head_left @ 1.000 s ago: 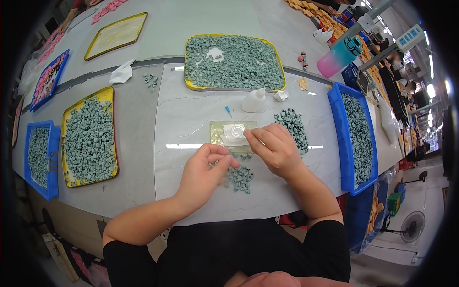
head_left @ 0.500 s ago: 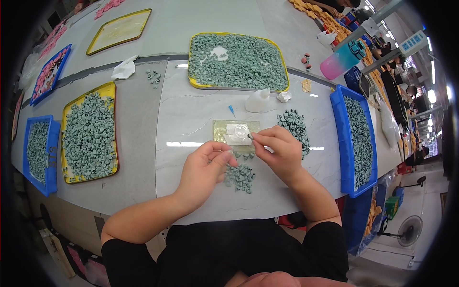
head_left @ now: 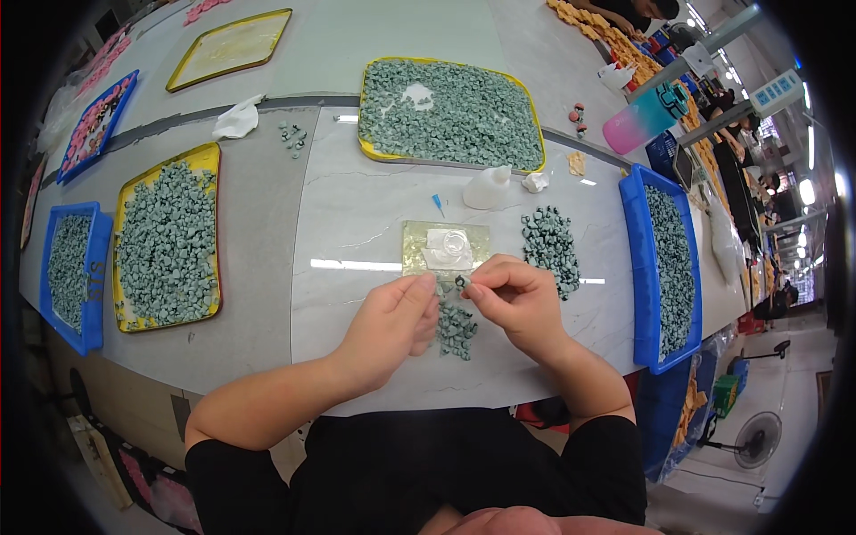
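Observation:
My right hand [head_left: 524,308] pinches a small dark-green piece [head_left: 461,280] between thumb and fingertips. My left hand [head_left: 390,323] is closed in a pinch just left of it; what its fingertips hold, if anything, is too small to make out. Beyond both hands lies a yellowish translucent board [head_left: 413,259] bearing a white patch [head_left: 439,259] with a clear round smear. A loose heap of small grey-green pieces [head_left: 456,334] sits on the table between my hands. Darker green pieces [head_left: 551,245] are grouped to the right of the board.
Past the board stand a white squeeze bottle [head_left: 484,190], a blue dispensing tip [head_left: 438,204] and a crumpled white wad [head_left: 536,182]. Yellow trays of green pieces [head_left: 450,111] [head_left: 169,250] lie ahead and left. Blue bins [head_left: 630,267] [head_left: 94,308] flank the table. A pink-and-teal bottle [head_left: 629,127] stands far right.
My right hand has drawn back from the white patch toward me, bringing the dark-green piece with it. My left fingers have closed up, and the hands' fingertips are now near each other.

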A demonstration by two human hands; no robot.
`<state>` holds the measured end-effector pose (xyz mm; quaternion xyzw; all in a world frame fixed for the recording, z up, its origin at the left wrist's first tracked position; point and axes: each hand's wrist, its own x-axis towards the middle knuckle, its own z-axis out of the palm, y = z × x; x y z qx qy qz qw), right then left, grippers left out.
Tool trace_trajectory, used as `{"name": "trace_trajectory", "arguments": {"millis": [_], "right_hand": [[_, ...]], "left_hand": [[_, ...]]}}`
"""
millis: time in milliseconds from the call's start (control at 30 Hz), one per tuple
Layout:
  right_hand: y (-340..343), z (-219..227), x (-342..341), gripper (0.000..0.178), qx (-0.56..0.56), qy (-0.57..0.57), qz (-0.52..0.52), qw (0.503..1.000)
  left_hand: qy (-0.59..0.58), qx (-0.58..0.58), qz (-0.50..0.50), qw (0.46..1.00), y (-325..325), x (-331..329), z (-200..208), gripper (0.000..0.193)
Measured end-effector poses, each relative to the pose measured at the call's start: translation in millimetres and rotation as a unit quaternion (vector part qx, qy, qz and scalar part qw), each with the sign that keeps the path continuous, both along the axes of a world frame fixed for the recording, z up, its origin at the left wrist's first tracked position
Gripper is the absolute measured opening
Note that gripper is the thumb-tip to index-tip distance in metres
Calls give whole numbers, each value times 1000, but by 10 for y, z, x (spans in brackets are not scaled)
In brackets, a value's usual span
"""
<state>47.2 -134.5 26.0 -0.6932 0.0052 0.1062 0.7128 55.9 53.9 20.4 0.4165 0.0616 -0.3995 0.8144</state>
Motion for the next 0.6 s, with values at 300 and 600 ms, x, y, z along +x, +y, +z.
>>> {"name": "trace_trajectory", "arguments": {"millis": [300, 600], "right_hand": [[54, -22, 66, 27, -291, -496, 38, 817], [96, -41, 53, 21, -351, -600, 68, 715]], "left_hand": [[30, -10, -3, 1000, -2, -3, 30, 32], [18, -10, 11, 1000, -15, -64, 43, 30]]}}
